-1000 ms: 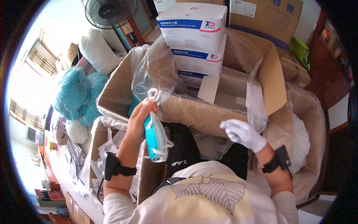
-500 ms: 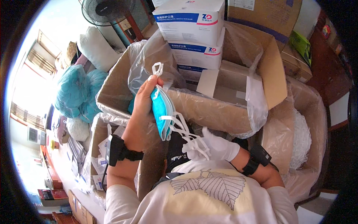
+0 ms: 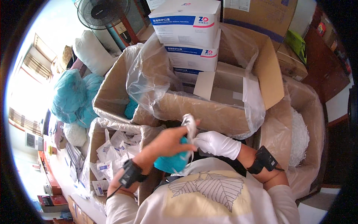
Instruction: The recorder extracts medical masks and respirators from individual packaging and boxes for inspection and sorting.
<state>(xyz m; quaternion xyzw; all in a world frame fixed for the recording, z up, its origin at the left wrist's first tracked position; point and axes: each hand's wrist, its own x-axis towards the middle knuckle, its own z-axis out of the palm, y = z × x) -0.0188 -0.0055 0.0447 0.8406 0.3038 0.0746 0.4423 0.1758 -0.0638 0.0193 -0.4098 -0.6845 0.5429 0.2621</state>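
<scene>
Seen from above, a person's bare left hand point(image 3: 167, 142) curls its fingers around a bunch of teal face masks point(image 3: 170, 162), just below centre. The right hand point(image 3: 214, 143), in a white glove, meets it from three o'clock, fingertips pinching the masks' white ear loops point(image 3: 189, 125) together with the left fingers. At twelve o'clock stands an open cardboard carton point(image 3: 209, 112) lined with clear plastic, holding stacked white boxes point(image 3: 186, 22). At nine o'clock, a carton of small packets point(image 3: 112, 153).
</scene>
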